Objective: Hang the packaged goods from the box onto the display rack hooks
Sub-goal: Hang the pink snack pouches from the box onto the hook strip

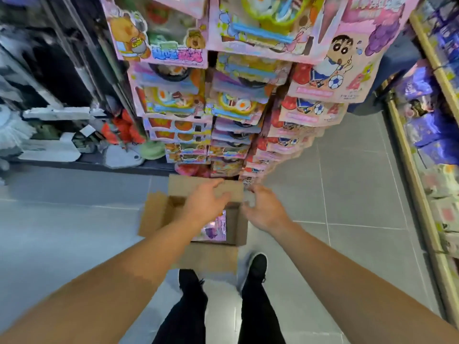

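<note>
Head view: pink package (214, 227) in box (159, 214) beneath left hand (204, 202).

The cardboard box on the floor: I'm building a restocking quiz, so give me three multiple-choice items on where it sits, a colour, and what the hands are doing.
1. Where is the box?
A on a shelf
B on the floor below the rack
C on a cart

2. What colour are the shoes?
A black
B white
C red

3. What do the left hand and right hand hold?
A one package each
B a shared package
C nothing

B: it sits on grey tiles.
A: both look black.
C: fingers relaxed over the box.
</note>
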Motion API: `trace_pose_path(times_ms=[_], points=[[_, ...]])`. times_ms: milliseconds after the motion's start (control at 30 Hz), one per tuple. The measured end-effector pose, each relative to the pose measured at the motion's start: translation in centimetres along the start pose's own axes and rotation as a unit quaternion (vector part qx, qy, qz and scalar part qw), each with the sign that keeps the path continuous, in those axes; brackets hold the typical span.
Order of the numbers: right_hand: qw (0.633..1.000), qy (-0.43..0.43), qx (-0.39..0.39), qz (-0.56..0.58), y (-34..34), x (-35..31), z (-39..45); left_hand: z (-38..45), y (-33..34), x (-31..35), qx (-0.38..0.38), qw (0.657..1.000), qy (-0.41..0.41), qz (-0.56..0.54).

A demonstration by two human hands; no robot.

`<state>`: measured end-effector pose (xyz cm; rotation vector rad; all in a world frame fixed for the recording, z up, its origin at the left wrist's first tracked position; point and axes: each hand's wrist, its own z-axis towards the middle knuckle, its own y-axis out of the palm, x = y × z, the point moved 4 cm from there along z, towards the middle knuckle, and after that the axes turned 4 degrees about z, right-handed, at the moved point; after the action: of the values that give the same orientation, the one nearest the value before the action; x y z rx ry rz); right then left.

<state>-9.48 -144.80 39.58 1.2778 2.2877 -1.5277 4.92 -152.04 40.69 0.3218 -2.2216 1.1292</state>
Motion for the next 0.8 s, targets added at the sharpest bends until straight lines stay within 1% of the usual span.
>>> trace_pose_path(times_ms=[133, 367, 500, 567, 700, 800], points=[[0.998, 0.013, -0.053, -0.033, 5.5, -0.4, 1.4, 0.6, 1.1, -6.3, -0.012, 0.999, -0.044, -0.004], [0.99, 0.035, -0.134, -0.023, 16.8, 1.6, 5.6, 2.3, 6.2, -17.9, -0.036, 0.99, -0.131, -0.024], [0.983, 0.061, -0.17, -0.029, 23.2, 5.0, 9.0, 3.7, 9.8, -24.0, -0.033, 0.98, -0.186, -0.069], [0.98, 0.074, -0.185, -0.025, 26.0, 7.0, 10.8, 4.9, 11.3, -26.4, -0.025, 0.976, -0.198, -0.082], [0.973, 0.107, -0.203, -0.022, 32.4, 11.6, 15.0, 8.9, 15.7, -32.0, -0.034, 0.972, -0.218, -0.076], [0.969, 0.132, -0.21, -0.023, 36.3, 14.9, 18.0, 12.0, 18.7, -34.8, -0.039, 0.968, -0.236, -0.071]])
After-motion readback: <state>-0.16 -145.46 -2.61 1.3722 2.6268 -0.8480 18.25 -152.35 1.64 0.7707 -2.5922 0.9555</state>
